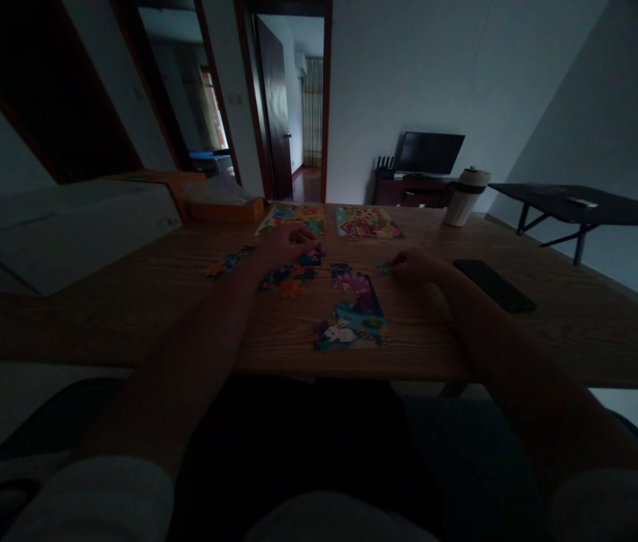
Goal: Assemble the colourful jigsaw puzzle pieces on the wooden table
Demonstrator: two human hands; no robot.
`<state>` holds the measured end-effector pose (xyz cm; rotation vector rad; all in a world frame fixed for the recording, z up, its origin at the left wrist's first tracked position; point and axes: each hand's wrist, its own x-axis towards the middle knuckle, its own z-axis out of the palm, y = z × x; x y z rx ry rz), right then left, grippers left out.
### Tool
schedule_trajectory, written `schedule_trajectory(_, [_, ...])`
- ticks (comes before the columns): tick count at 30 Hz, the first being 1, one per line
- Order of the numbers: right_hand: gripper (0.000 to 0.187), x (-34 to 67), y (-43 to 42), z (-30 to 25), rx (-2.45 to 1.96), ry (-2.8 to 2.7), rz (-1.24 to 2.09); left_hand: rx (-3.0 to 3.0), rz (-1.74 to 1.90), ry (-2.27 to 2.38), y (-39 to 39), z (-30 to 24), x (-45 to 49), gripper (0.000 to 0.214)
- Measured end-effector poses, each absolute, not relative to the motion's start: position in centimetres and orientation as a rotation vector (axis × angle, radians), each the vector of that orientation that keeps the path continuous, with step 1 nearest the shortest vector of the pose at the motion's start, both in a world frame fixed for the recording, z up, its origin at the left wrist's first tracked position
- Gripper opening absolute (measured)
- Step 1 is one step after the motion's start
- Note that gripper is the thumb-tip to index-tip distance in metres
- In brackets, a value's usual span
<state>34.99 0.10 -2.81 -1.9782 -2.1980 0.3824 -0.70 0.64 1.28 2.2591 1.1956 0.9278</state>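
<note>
We are sitting at a wooden table (273, 331), and our part-built puzzle (364, 299) is lying flat on it in front of us, with a white rabbit showing at its near edge. We are taking this puzzle as our landmark. Our right hand (413, 266) is resting just to the right of its far end, and the fingertips are touching a small teal piece (383, 267); we cannot tell whether they are clamping it or only pressing on it. Our left hand (294, 242) is reaching to the far left of the puzzle, over the loose pieces (291, 287) that are spreading out on that side. Its fingers are bending inward, but in this dim light we cannot tell whether they are pinching anything. A small dark blue section (340, 267) is lying just beyond the puzzle's far edge. Farther beyond the puzzle, two colourful picture sheets (368, 223) are lying side by side. To the right of the puzzle, past our right hand, a dark flat slab (493, 284) is lying on the wood, and a pale tumbler (467, 197) is standing beyond it.
</note>
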Motion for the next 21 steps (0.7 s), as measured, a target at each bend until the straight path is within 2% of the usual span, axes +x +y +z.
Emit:
schedule_trajectory(4, [0.020, 34.8, 0.0, -2.9, -1.979, -2.170, 0.396, 2.297, 0.910, 1.195, 1.8, 0.1, -0.9, 0.033])
schedule_trajectory(9, [0.033, 35.1, 0.5, -3.3, -1.904, -2.157, 0.330, 2.237, 0.944, 1.250, 1.7, 0.2, -1.0, 0.026])
schedule_trajectory(14, [0.027, 35.5, 0.6, -3.3, -1.866, -2.296, 0.384, 2.064, 0.980, 1.280, 0.5, 1.2, -0.9, 0.020])
schedule_trajectory(21, [0.034, 35.7, 0.7, -3.5, -1.827, -2.312, 0.458, 2.065, 0.931, 1.253, -0.3, 1.8, -0.5, 0.016])
